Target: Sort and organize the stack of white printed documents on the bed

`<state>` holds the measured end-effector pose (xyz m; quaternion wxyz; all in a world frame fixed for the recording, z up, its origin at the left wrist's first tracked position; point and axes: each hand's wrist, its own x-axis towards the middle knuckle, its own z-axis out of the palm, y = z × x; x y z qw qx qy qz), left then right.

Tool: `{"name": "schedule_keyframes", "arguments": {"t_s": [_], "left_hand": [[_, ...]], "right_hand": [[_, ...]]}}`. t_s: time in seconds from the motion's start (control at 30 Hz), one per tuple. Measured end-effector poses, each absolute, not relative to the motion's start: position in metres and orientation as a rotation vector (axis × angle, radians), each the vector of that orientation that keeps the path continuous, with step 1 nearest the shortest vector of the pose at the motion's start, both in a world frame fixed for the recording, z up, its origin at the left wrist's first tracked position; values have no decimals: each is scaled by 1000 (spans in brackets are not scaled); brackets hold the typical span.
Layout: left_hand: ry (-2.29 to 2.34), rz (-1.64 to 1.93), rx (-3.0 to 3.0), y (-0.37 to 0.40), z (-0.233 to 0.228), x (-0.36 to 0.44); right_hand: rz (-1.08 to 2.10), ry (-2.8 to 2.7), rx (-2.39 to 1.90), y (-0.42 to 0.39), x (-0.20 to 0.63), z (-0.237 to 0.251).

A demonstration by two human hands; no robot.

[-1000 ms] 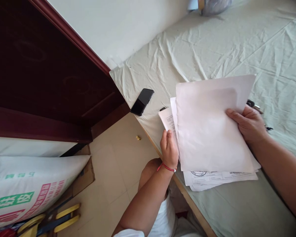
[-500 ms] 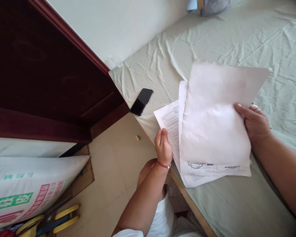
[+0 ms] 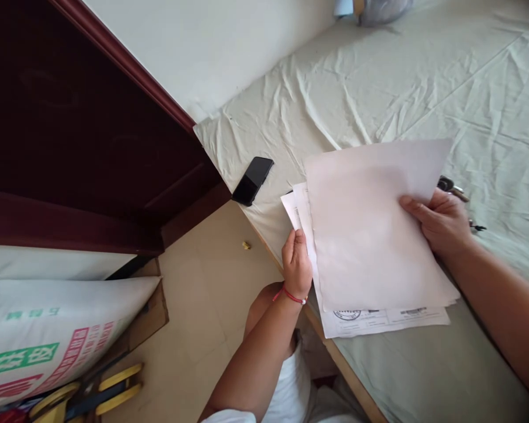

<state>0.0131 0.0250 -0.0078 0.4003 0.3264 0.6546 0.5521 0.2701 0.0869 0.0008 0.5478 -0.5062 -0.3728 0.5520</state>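
Observation:
A stack of paper sheets is held above the cloth-covered surface. My left hand [image 3: 297, 265], with a red string bracelet at the wrist, pinches the left edge of the printed sheets [image 3: 303, 202]. My right hand [image 3: 445, 223] grips the right side of the stack, thumb on top of a blank white sheet [image 3: 374, 235] and fingers hidden beneath. Below that blank sheet peeks the lower strip of a printed page [image 3: 388, 317] with a round black stamp. Just beyond my right hand lie small dark and metallic items, perhaps keys [image 3: 453, 188], partly covered.
A black phone [image 3: 253, 180] lies near the left edge of the pale green cloth [image 3: 480, 111]. A clear plastic bag [image 3: 385, 12] sits at the back by the wall. On the floor to the left are a printed white sack [image 3: 62, 335] and a yellow-and-black object [image 3: 119, 390].
The blank sheet has moved left and down with my right hand, covering more of the printed pages. Small dark items now show beside that hand. My left hand has barely shifted.

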Motion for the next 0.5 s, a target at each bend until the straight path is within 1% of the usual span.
{"name": "schedule_keyframes", "arguments": {"t_s": [0.27, 0.4, 0.5], "left_hand": [[1611, 1428, 892, 24, -2, 12], [1436, 1474, 954, 25, -2, 14], [1414, 1439, 997, 24, -2, 16]], "right_hand": [[1257, -907, -1232, 86, 271, -3], [1217, -933, -1237, 86, 272, -6], [1198, -965, -1236, 86, 273, -8]]}}
